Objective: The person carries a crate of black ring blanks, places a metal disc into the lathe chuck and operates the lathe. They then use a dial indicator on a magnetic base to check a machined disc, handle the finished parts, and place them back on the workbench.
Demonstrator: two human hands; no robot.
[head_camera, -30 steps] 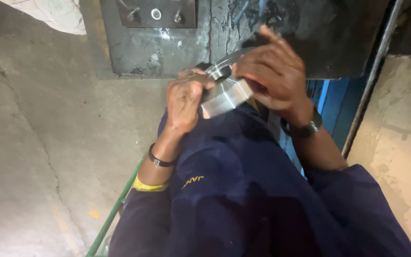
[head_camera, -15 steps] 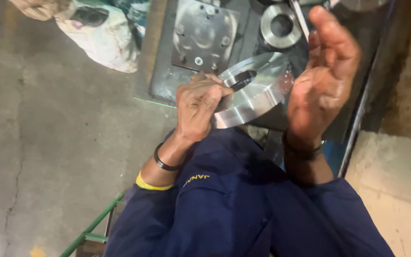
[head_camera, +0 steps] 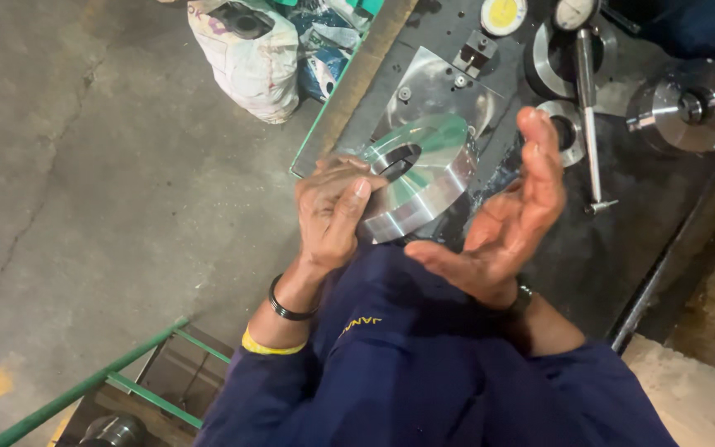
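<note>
Left hand [head_camera: 333, 211] grips a shiny steel ring [head_camera: 419, 174] by its edge; right hand [head_camera: 511, 219] hovers beside it, fingers spread.

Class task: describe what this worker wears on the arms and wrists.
Both arms wear dark blue sleeves. The left sleeve has a yellow cuff edge, and a black bangle circles that wrist. A dark watch strap sits on the right wrist. Both hands are bare, without gloves.

Beyond the gripped shiny steel ring [head_camera: 419, 178], a square metal plate [head_camera: 436, 87] and dial gauges [head_camera: 504, 14] crowd the dark bench [head_camera: 622, 240]; bare concrete floor [head_camera: 109, 165] lies leftward.
</note>
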